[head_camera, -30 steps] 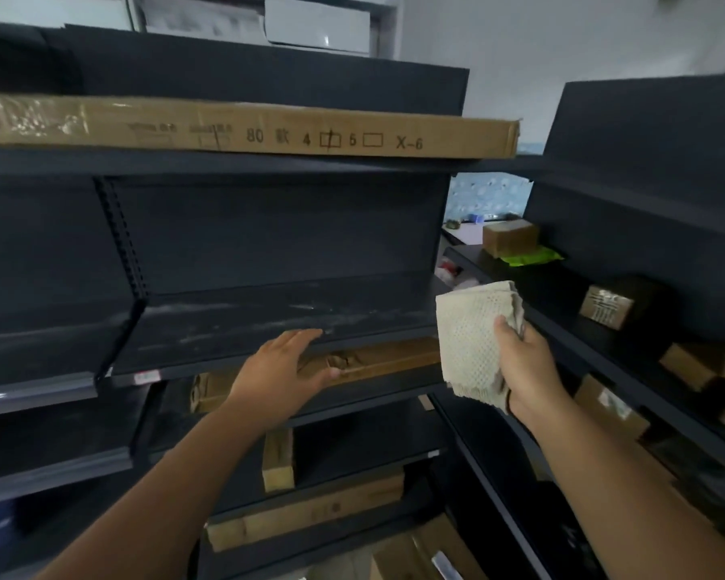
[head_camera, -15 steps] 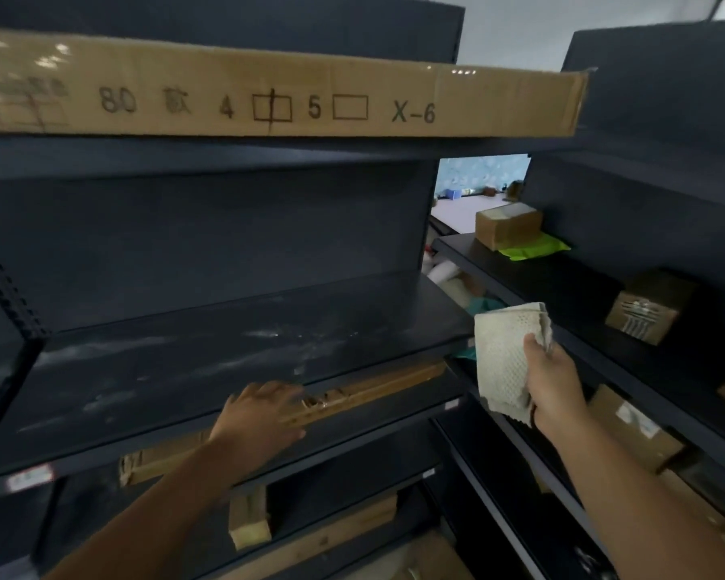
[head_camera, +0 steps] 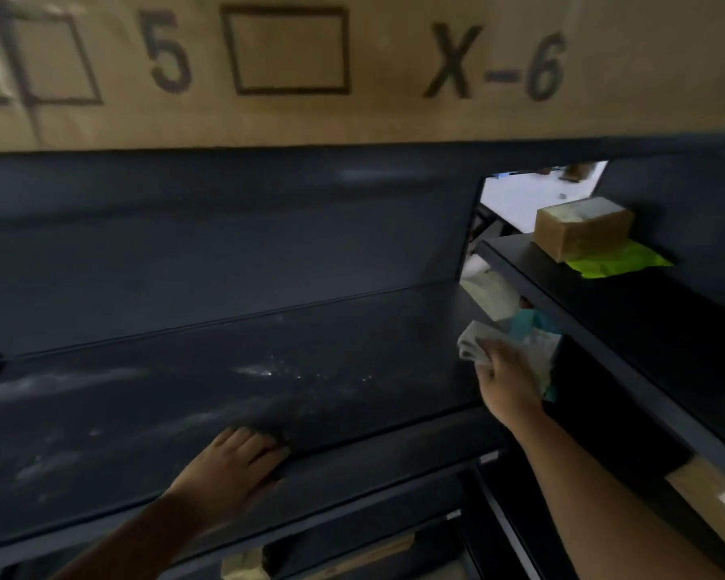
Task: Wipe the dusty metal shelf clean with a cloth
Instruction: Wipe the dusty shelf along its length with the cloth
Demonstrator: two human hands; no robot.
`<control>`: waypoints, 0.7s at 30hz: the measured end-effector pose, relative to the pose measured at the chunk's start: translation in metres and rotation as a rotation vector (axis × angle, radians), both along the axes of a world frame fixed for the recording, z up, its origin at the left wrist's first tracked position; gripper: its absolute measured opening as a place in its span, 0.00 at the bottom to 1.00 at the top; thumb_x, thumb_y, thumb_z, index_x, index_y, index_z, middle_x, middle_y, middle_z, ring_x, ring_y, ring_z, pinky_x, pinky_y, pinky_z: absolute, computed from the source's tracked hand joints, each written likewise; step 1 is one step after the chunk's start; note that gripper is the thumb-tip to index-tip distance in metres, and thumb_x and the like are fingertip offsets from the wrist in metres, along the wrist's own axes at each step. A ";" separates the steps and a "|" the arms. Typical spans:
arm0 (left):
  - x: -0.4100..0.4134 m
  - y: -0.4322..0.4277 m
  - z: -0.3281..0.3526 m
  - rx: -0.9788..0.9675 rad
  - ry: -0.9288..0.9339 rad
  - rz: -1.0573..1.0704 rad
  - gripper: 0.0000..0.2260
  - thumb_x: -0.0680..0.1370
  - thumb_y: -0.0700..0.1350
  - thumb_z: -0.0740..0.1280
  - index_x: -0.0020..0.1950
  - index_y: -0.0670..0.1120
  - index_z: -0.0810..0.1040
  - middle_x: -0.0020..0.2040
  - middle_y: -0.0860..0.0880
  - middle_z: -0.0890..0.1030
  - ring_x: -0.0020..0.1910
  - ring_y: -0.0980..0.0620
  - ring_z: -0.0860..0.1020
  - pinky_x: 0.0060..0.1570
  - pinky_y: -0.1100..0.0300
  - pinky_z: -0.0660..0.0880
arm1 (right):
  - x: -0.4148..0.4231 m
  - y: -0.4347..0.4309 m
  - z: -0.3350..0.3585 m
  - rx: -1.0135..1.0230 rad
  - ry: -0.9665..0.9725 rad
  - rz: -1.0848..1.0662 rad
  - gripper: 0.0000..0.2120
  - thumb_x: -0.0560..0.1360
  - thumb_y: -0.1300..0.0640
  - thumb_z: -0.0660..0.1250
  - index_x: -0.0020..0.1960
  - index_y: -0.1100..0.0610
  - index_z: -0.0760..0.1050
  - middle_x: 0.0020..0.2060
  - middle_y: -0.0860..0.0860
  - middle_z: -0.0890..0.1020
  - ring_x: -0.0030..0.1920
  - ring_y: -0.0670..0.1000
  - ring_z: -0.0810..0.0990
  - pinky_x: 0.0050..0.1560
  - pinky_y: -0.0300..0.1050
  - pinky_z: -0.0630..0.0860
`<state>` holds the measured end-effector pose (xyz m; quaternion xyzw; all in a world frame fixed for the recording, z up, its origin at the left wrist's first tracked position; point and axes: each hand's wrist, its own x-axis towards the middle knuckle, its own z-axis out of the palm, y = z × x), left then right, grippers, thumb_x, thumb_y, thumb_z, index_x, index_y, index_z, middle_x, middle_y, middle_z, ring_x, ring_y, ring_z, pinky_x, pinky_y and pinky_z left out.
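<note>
Bracing on the shelf lip, we are bringing the cloth to its right end

Our left hand (head_camera: 237, 458) is resting flat, fingers loosely spread, on the front edge of the dusty metal shelf (head_camera: 151, 395), whose pale streaks are running along its long axis from left to right; our right hand (head_camera: 509, 383) is the nearer one to the work, closed around the bunched cloth (head_camera: 474, 343) just at the shelf's right end, so the dust is lying to the left of the cloth, and we judge the wipe should travel leftward
</note>
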<state>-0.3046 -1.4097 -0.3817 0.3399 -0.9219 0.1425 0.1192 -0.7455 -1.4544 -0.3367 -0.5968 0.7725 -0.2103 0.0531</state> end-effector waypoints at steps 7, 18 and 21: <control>0.002 0.006 0.008 0.052 0.018 -0.009 0.20 0.72 0.58 0.64 0.60 0.52 0.80 0.52 0.51 0.80 0.51 0.49 0.74 0.55 0.54 0.66 | 0.050 -0.013 -0.023 0.321 0.140 -0.074 0.27 0.79 0.41 0.42 0.77 0.44 0.42 0.79 0.55 0.45 0.77 0.63 0.44 0.75 0.64 0.43; 0.049 0.009 0.018 0.015 0.123 -0.113 0.15 0.80 0.54 0.56 0.54 0.51 0.80 0.48 0.50 0.81 0.45 0.47 0.77 0.49 0.55 0.68 | 0.283 0.017 -0.023 0.276 0.087 0.378 0.25 0.80 0.42 0.45 0.76 0.41 0.50 0.79 0.54 0.46 0.77 0.63 0.39 0.74 0.65 0.37; 0.071 0.005 0.021 0.011 0.109 -0.074 0.11 0.75 0.54 0.65 0.53 0.50 0.81 0.48 0.49 0.81 0.45 0.47 0.77 0.50 0.54 0.68 | 0.311 0.020 -0.009 0.215 -0.058 0.379 0.23 0.81 0.45 0.47 0.72 0.49 0.64 0.75 0.55 0.65 0.76 0.60 0.56 0.75 0.58 0.52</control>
